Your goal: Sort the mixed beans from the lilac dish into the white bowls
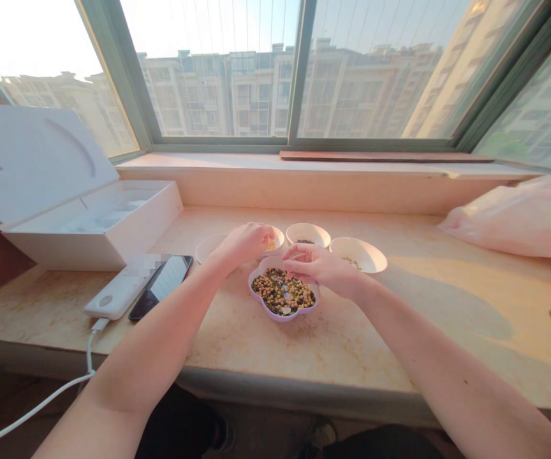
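A purple flower-shaped bowl holds mixed beans, tan, green and black. My right hand is over its back right edge, with bent fingertips close together above the beans; what they hold, if anything, is too small to make out. My left hand reaches past it to a white bowl with yellow beans inside. Its fingers are curled down together over that bowl, and their tips are partly hidden. Nearby stand a white bowl with dark beans, one with pale green beans, and another white bowl partly behind my left wrist.
On the left an open white box stands behind a white power bank with a cable and a dark phone. A plastic bag lies at the right. Windows rise behind the stone counter.
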`<action>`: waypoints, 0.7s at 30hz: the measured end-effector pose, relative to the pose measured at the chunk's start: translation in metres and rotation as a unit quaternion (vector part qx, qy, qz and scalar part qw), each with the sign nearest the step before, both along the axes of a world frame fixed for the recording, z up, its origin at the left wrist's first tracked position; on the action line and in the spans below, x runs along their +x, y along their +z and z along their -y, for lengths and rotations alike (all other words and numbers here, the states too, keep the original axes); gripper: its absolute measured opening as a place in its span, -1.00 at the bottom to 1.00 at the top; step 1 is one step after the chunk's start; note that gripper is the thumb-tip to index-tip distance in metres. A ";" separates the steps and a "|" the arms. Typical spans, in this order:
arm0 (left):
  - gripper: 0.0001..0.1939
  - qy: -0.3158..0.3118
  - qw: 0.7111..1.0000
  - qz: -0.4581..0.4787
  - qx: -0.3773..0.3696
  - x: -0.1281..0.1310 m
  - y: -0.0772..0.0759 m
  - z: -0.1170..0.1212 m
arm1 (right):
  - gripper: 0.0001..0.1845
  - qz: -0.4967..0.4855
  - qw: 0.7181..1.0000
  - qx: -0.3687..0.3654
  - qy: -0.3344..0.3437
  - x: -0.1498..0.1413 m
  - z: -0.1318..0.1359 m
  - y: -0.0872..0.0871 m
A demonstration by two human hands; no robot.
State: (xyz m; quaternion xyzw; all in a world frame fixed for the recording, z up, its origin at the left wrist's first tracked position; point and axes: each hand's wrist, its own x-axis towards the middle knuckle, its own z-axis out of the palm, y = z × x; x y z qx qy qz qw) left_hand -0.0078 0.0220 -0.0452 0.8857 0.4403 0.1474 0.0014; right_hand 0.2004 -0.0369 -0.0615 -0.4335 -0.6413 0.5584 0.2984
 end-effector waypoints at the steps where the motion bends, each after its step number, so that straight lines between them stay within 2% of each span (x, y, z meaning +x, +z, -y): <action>1: -0.79 0.001 1.000 0.002 -0.002 0.000 0.001 0.001 | -0.68 -0.005 1.000 -0.003 0.000 0.000 0.000 0.000; 5: -0.78 -0.027 0.998 0.047 -0.042 0.002 0.004 0.006 | -0.64 -0.019 1.000 0.003 -0.014 -0.001 -0.001 0.001; 8: -0.76 -0.088 0.986 0.114 -0.086 0.005 0.006 0.011 | -0.55 -0.033 0.997 0.020 -0.066 -0.001 -0.003 0.003; 11: -0.76 -0.124 0.977 0.142 -0.096 0.012 0.004 0.014 | -0.47 -0.056 0.992 0.035 -0.108 0.002 -0.006 0.002; 17: -0.86 -0.095 0.975 0.199 -0.043 0.029 -0.005 0.020 | -0.40 -0.119 0.980 0.026 -0.158 0.008 -0.010 -0.001; 21: -0.84 -0.090 0.969 0.230 -0.031 0.029 -0.005 0.022 | -0.38 -0.129 0.975 0.015 -0.178 0.005 -0.008 0.002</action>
